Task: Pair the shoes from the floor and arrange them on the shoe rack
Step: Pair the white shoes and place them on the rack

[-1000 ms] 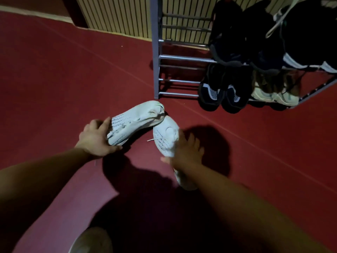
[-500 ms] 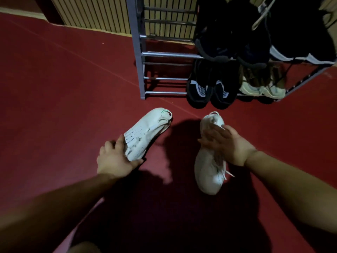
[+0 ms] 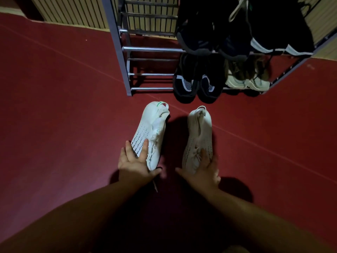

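The left white knit shoe (image 3: 151,132) and the right white knit shoe (image 3: 199,136) are mid-frame, side by side, heels toward the grey metal shoe rack (image 3: 151,49) at the top. My left hand (image 3: 135,165) grips the left toe. My right hand (image 3: 202,170) curls over the right toe. I think lining them up shows they match, ready for the bare bars left of the black shoes (image 3: 197,86).

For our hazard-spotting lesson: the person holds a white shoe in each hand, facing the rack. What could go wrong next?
1. The left hand and right hand grip the left white shoe and right white shoe only at the toe end; a heel might sag or slip.
2. A loose lace hanging below the left hand could snag on the rack bars.
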